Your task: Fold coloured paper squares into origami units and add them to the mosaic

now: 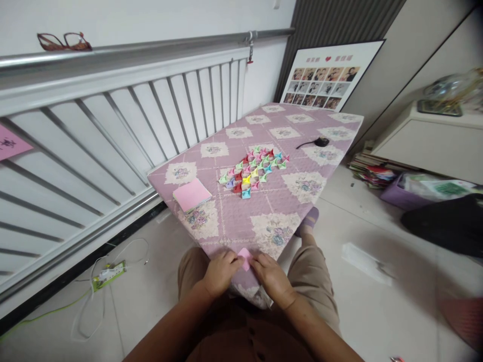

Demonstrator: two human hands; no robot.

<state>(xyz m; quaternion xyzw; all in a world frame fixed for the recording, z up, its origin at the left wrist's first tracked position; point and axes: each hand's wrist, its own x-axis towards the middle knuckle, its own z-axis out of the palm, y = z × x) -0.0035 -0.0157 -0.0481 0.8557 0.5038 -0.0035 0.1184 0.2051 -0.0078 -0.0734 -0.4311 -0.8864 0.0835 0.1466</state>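
Note:
A small folded piece of pink paper [245, 259] lies at the near corner of the table, between my two hands. From its left side my left hand [223, 271] pinches it with thumb and fingers. The fingertips of my right hand [269, 274] press on its right edge. Further up the cloth sit several small folded paper pieces [246, 180] in red, green, pink, yellow and blue, set out in slanting rows. To the left rests a stack of square paper [192, 195] with a pink sheet on top.
A flowered cloth [234, 221] covers the table. A black object with a strap [321, 142] lies at its right. White railing [151, 115] borders the left, with glasses [64, 42] on its rail. A power strip [108, 274] with cables lies on the floor.

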